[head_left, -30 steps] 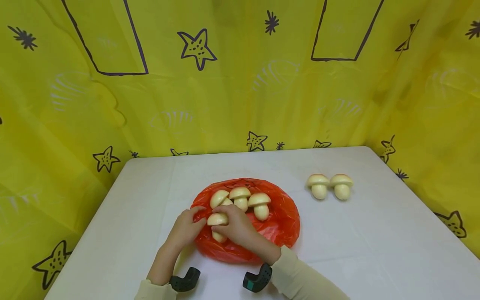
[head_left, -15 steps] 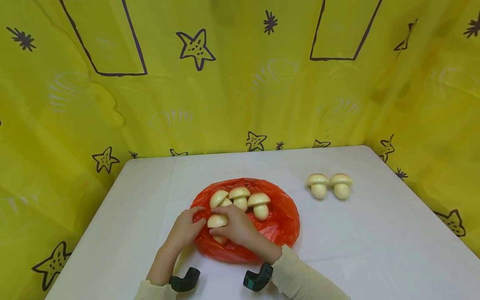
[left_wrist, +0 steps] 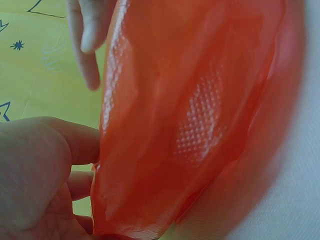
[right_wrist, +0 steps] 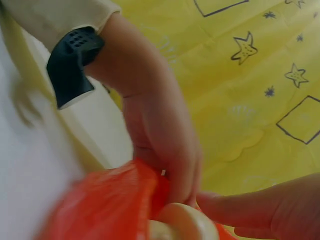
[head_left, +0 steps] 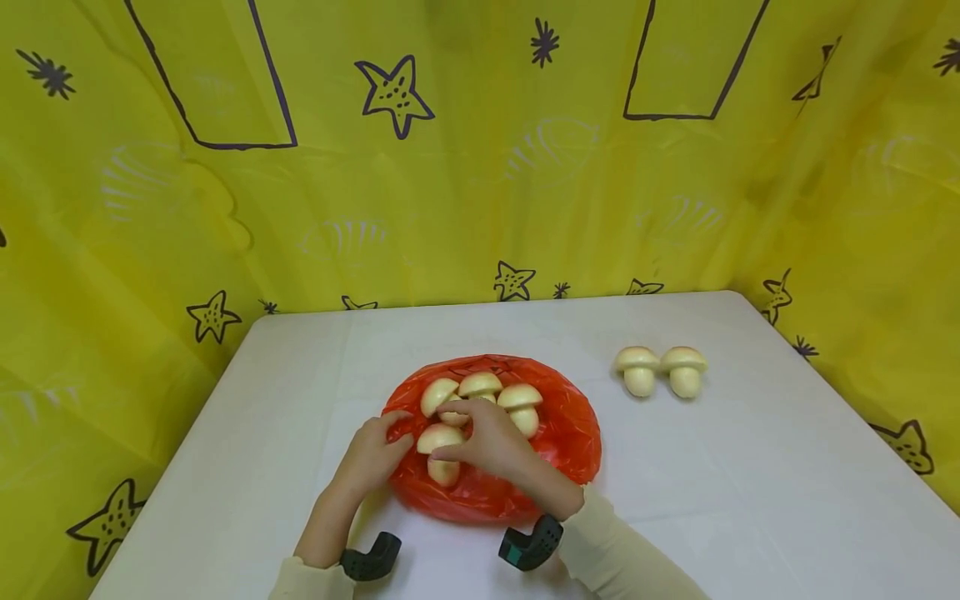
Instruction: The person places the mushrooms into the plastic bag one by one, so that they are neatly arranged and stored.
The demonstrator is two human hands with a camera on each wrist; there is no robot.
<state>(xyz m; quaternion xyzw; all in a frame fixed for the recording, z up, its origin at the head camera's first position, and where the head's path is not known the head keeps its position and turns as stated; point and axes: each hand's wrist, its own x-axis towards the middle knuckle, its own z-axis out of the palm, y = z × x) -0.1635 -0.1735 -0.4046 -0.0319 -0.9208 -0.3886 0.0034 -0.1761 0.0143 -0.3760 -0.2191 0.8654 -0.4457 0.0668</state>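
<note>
In the head view, a red plastic bag (head_left: 573, 425) lies spread open with several toy mushrooms in it. My left hand (head_left: 373, 454) holds the bag's left rim, its fingers over the edge; the left wrist view shows thumb and fingers at the red film (left_wrist: 160, 110). Closest to me in the bag sits a pale mushroom (head_left: 438, 436), stem toward me. Over it hovers my right hand (head_left: 498, 446), thumb and forefinger spread apart. That hand partly covers the back mushrooms, among them one at the rear (head_left: 480, 383) and one to the right (head_left: 521, 397).
Two more toy mushrooms stand side by side at the right, a left one (head_left: 637, 371) and a right one (head_left: 684, 371), on the white table (head_left: 750, 467). A yellow patterned curtain (head_left: 450, 208) closes off the back and sides.
My right hand has let go of the front mushroom and drawn slightly up and to the right. The mushroom now sits in the bag. My left hand keeps its place at the rim.
</note>
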